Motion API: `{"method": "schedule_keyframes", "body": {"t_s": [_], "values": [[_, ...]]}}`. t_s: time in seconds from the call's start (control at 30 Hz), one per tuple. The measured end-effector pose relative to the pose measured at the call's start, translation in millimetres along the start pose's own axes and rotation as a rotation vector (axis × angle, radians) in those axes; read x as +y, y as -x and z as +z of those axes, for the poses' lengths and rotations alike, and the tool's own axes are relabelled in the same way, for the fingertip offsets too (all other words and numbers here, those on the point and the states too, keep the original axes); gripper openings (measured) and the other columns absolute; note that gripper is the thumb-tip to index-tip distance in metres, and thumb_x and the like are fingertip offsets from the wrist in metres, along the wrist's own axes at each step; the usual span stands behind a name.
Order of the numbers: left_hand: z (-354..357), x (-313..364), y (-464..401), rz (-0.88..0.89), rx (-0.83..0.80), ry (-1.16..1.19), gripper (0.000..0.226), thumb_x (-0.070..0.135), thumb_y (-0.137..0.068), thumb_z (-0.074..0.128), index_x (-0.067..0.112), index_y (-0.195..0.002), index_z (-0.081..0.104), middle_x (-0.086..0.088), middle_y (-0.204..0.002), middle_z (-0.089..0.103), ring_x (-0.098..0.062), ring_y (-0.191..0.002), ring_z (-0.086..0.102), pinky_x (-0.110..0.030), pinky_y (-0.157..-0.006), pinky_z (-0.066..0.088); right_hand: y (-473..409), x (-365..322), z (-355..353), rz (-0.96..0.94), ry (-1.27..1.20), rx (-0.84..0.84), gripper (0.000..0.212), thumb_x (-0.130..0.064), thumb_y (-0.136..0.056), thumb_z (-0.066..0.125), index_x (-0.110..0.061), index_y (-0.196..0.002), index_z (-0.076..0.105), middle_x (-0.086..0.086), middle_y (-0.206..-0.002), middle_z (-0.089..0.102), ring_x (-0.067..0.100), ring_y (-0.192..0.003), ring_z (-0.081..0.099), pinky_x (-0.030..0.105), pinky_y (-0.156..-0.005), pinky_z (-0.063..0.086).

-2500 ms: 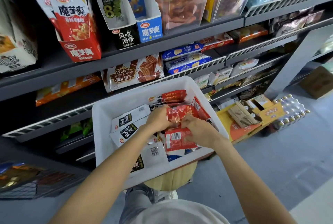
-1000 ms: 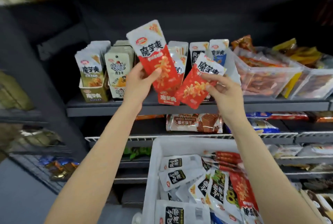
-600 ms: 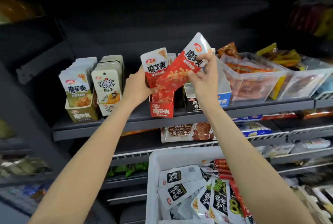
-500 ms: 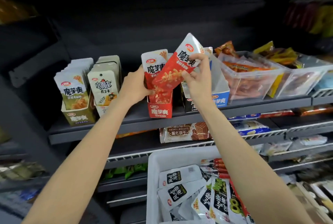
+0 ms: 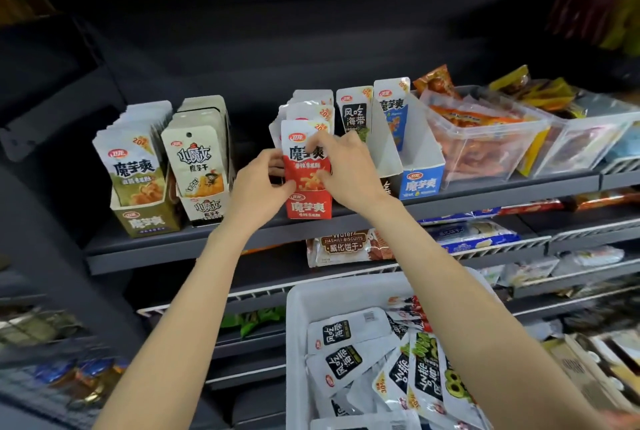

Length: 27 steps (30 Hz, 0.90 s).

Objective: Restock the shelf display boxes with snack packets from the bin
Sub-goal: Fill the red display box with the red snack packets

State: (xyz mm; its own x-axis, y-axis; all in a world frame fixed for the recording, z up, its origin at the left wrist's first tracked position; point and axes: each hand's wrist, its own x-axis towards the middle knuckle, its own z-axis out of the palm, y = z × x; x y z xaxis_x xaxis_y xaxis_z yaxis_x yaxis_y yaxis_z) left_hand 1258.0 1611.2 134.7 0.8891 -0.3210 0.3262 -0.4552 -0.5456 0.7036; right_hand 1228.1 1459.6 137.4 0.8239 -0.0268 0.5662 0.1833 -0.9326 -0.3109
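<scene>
A red display box (image 5: 309, 208) stands on the dark shelf (image 5: 180, 249), filled with upright red-and-white snack packets (image 5: 300, 152). My left hand (image 5: 260, 183) grips the left side of the front packets, thumb across their lower part. From the other side, my right hand (image 5: 343, 170) holds the same packets, fingers curled over the front one. The white bin (image 5: 301, 294) sits below at the bottom centre, with several black-and-white and red packets (image 5: 349, 350) in it.
Olive (image 5: 145, 218) and white (image 5: 207, 211) display boxes stand left of the red one; black (image 5: 356, 118) and blue (image 5: 420, 183) boxes stand right. Clear tubs (image 5: 485, 138) of snacks follow further right. A wafer pack (image 5: 346, 246) lies on the wire shelf below.
Both hands lifted red packets from the bin to the shelf. The packet tilted in my right hand half a second ago now stands upright in the red box with the others.
</scene>
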Motion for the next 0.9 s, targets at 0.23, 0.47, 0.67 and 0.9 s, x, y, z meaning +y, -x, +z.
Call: {"method": "schedule_keyframes", "body": {"t_s": [0.23,0.47,0.67,0.9], "values": [[10,-3,26,0.164,0.387,-0.092,0.034,0.019,-0.089,0.059,0.015,-0.123,0.054,0.002,-0.108,0.059,-0.008,-0.089,0.053,-0.033,-0.076,0.051,45,2,-2,0.148,-0.205,0.300,0.023,-0.008,-0.084,0.061,-0.017,-0.106,0.062,0.005,-0.119,0.047,0.011,-0.109,0.038,0.006,-0.088,0.029],[63,-8,93,0.537,0.389,0.024,0.016,0.015,-0.090,0.053,0.006,-0.092,0.067,0.003,-0.082,0.063,-0.006,-0.073,0.052,-0.018,-0.067,0.040,175,50,-18,0.277,-0.293,0.023,0.021,-0.009,-0.091,0.054,-0.016,-0.109,0.061,-0.004,-0.106,0.060,0.014,-0.099,0.055,0.017,-0.083,0.039],[130,-19,127,0.430,-0.207,-0.036,0.019,0.022,-0.089,0.053,0.018,-0.103,0.065,0.011,-0.091,0.064,-0.008,-0.091,0.054,-0.026,-0.086,0.040,258,101,-25,0.665,-0.112,-0.230,0.032,-0.010,-0.092,0.054,-0.015,-0.123,0.054,0.001,-0.106,0.065,0.023,-0.093,0.061,0.038,-0.082,0.051],[202,-33,142,0.309,-0.490,-0.256,0.035,0.034,-0.093,0.055,0.022,-0.126,0.053,0.005,-0.131,0.053,-0.015,-0.120,0.044,-0.024,-0.095,0.032,289,112,3,0.786,0.246,-0.581,0.050,-0.036,-0.092,0.054,-0.012,-0.133,0.043,0.013,-0.135,0.046,0.034,-0.117,0.050,0.041,-0.093,0.045]]}}
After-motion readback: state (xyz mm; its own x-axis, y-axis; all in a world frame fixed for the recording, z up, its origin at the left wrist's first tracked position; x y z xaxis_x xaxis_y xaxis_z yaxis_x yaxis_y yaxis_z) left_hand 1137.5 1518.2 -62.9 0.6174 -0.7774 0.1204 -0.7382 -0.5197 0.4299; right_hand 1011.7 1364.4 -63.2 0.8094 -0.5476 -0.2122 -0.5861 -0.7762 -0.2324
